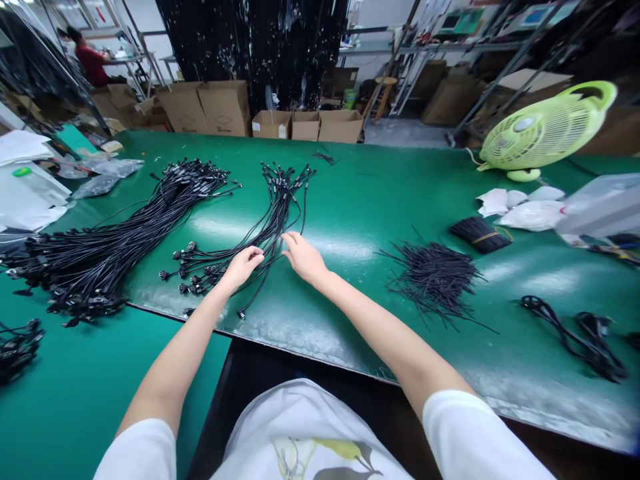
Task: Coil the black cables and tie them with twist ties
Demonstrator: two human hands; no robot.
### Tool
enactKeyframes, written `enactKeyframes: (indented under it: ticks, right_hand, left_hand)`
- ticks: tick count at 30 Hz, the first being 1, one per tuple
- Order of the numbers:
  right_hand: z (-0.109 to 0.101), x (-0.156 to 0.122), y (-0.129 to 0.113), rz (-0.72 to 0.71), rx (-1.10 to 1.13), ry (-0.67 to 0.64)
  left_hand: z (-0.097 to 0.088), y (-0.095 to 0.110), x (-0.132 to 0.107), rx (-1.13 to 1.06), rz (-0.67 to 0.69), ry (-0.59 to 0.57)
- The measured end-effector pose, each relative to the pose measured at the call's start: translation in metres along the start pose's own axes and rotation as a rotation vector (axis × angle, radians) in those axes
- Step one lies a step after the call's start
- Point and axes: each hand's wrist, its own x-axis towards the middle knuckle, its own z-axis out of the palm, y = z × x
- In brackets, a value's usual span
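A left hand (pixel 242 268), fingertips close, and right hand (pixel 303 259), slightly parted, meet at a cable bundle (pixel 283 200), any grip unclear; black ties (pixel 443 273) lie at three o'clock

Glossy, smooth surface (pixel 360 193); plastic fan (pixel 545 130)
Cables (pixel 281 208) look plastic-coated, boxes (pixel 226 107) matt cardboard, the shirt (pixel 305 413) cloth.

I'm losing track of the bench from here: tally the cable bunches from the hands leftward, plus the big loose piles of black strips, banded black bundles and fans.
Cable bunches: 3 (middle bunch, large bunch, left-edge bunch, partly out of view)
Big loose strip pile: 1
Banded black bundle: 1
Fan: 1
Total: 6
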Motion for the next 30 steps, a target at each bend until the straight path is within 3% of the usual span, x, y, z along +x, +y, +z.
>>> enactKeyframes:
  ticks: [7, 11, 13, 15, 19, 20, 22, 24, 26, 28, 30]
  right_hand:
    - [-0.014, 0.05, 0.012, 0.115, -0.132, 0.019]
    - [-0.041, 0.071, 0.032, 0.098, -0.159, -0.034]
    - [-0.07, 0.075, 0.039, 0.16, -0.177, -0.02]
    - [-0.112, 0.073, 0.04, 0.217, -0.196, 0.08]
    - [-0.208, 0.047, 0.016, 0.136, -0.312, 0.516]
    - [-0.227, 0.037, 0.01, 0.092, -0.38, 0.531]
    - [-0.248, 0.013, 0.006, 0.079, -0.553, 0.417]
    - [-0.247, -0.011, 0.014, 0.186, -0.699, 0.213]
    - [-0.23, -0.034, 0.026, 0.329, -0.752, 0.019]
    - [-0.207, -0.054, 0.033, 0.405, -0.682, -0.1]
    - [-0.189, -0.074, 0.031, 0.385, -0.492, -0.132]
  left_hand:
    - [0.012, 0.004, -0.018, -0.018, 0.094, -0.047]
    - [0.0, 0.016, -0.026, -0.047, 0.1, 0.0]
    - [-0.015, 0.015, -0.025, -0.097, 0.072, 0.063]
    - [-0.028, 0.008, -0.022, -0.171, 0.013, 0.092]
    - [-0.038, -0.018, -0.014, -0.312, -0.078, 0.055]
    - [-0.039, -0.022, -0.013, -0.343, -0.082, 0.07]
    - [-0.042, -0.024, -0.012, -0.394, -0.076, 0.142]
    - [-0.046, -0.016, -0.013, -0.511, -0.056, 0.219]
    - [-0.048, -0.001, -0.015, -0.716, -0.025, 0.202]
    - [-0.047, 0.014, -0.016, -0.878, 0.016, 0.119]
    - [-0.046, 0.024, -0.014, -0.81, 0.067, 0.123]
